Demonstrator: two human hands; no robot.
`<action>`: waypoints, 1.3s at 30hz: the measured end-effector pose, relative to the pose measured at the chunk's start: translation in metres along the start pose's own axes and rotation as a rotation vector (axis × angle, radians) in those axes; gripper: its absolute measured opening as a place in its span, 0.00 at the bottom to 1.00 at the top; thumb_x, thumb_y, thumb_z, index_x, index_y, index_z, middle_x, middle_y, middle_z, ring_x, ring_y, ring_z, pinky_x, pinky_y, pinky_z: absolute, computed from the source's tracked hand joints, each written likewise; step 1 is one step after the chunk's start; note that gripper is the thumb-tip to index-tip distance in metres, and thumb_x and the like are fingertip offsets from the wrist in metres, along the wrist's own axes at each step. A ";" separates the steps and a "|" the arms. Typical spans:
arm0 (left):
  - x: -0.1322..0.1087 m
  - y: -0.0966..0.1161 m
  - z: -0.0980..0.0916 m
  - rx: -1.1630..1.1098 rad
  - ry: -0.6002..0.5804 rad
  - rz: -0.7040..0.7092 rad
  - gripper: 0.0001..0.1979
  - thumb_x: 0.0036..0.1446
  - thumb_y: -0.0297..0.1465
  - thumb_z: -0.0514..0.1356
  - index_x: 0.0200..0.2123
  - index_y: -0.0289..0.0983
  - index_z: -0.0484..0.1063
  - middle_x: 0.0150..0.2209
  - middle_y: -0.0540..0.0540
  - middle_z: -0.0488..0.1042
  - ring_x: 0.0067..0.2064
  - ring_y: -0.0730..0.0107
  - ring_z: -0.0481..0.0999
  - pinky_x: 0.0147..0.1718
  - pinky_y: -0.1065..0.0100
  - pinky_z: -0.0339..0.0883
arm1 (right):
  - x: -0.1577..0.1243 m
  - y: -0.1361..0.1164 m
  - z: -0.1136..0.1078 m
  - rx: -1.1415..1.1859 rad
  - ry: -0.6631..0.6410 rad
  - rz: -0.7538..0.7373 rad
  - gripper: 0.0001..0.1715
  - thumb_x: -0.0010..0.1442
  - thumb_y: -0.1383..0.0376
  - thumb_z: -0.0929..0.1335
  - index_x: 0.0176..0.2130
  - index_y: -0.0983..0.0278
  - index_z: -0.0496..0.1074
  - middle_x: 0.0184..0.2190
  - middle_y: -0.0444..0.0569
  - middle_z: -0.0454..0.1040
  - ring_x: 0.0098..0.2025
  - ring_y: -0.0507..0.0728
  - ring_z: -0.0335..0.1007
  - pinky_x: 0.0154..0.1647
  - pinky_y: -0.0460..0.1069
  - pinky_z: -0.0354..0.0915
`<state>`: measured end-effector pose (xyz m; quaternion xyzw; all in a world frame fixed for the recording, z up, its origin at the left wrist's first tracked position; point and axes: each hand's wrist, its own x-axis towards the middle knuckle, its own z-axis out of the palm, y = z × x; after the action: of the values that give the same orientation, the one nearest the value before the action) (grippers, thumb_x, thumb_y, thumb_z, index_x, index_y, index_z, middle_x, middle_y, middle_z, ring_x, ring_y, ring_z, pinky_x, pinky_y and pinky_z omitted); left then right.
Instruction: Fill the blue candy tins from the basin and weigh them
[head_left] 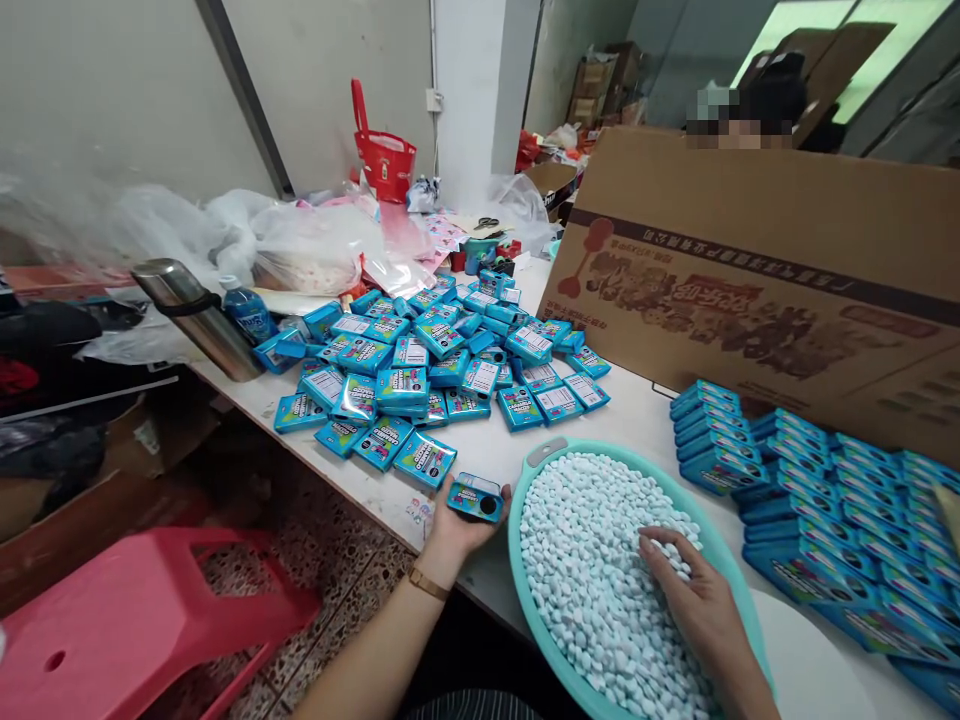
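Observation:
My left hand (459,528) holds a small blue tin (475,497) with a round black opening, just left of a teal basin (541,455) heaped with small white pellets (592,540). My right hand (691,590) rests in the pellets with its fingers curled down into them; whether they grip any I cannot tell. A loose heap of blue tins (420,365) lies on the white table (645,415) beyond my left hand. Neat rows of stacked blue tins (825,480) stand to the right of the basin.
A large brown cardboard box flap (750,270) stands behind the basin; a person is partly visible beyond it. A steel flask (196,315) and a blue bottle (247,310) sit at the table's left end. A red plastic stool (142,615) stands on the floor at left.

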<state>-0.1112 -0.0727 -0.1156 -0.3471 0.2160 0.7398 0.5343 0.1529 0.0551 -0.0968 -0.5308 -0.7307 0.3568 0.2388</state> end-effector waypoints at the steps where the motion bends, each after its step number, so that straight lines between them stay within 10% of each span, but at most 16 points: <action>1: 0.001 0.000 -0.002 -0.014 0.004 -0.005 0.19 0.61 0.39 0.54 0.49 0.33 0.71 0.43 0.35 0.76 0.43 0.49 0.78 0.36 0.53 0.76 | 0.000 0.001 0.000 -0.011 -0.002 0.005 0.28 0.50 0.40 0.68 0.35 0.59 0.79 0.41 0.51 0.82 0.43 0.65 0.78 0.40 0.51 0.71; 21: 0.002 0.007 0.009 0.035 -0.057 -0.108 0.30 0.67 0.47 0.45 0.59 0.29 0.65 0.48 0.30 0.75 0.52 0.46 0.76 0.41 0.50 0.78 | 0.004 -0.009 0.003 -0.076 -0.031 0.071 0.29 0.47 0.39 0.66 0.35 0.57 0.79 0.45 0.52 0.82 0.48 0.69 0.77 0.47 0.57 0.71; 25: -0.040 0.030 -0.014 0.508 -0.203 -0.159 0.32 0.60 0.45 0.61 0.54 0.22 0.68 0.51 0.24 0.72 0.57 0.46 0.73 0.51 0.58 0.73 | 0.003 -0.005 0.003 -0.057 -0.041 0.062 0.29 0.49 0.40 0.66 0.36 0.57 0.79 0.46 0.51 0.82 0.43 0.67 0.78 0.44 0.56 0.71; 29: -0.052 0.088 -0.004 1.195 -0.226 0.647 0.31 0.45 0.33 0.72 0.53 0.38 0.70 0.59 0.37 0.68 0.65 0.49 0.63 0.64 0.53 0.59 | 0.001 -0.003 0.006 -0.009 -0.045 -0.004 0.26 0.54 0.43 0.66 0.37 0.58 0.78 0.44 0.50 0.82 0.46 0.66 0.77 0.42 0.53 0.71; 31: -0.042 0.114 0.014 1.461 -0.288 0.825 0.31 0.37 0.26 0.73 0.49 0.40 0.73 0.60 0.39 0.67 0.69 0.50 0.56 0.69 0.54 0.47 | -0.002 -0.005 0.009 -0.009 -0.050 -0.017 0.25 0.55 0.44 0.66 0.38 0.58 0.78 0.45 0.51 0.81 0.45 0.66 0.77 0.43 0.54 0.70; 39: -0.006 0.128 0.042 1.793 -0.468 0.536 0.36 0.10 0.16 0.73 0.31 0.43 0.74 0.38 0.45 0.74 0.48 0.45 0.73 0.64 0.47 0.56 | -0.008 -0.014 0.015 0.054 -0.025 -0.085 0.20 0.57 0.47 0.67 0.38 0.57 0.77 0.42 0.50 0.80 0.42 0.64 0.76 0.45 0.55 0.68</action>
<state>-0.2423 -0.0905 -0.0893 0.4073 0.6610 0.4477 0.4436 0.1363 0.0411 -0.0948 -0.4880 -0.7459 0.3723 0.2587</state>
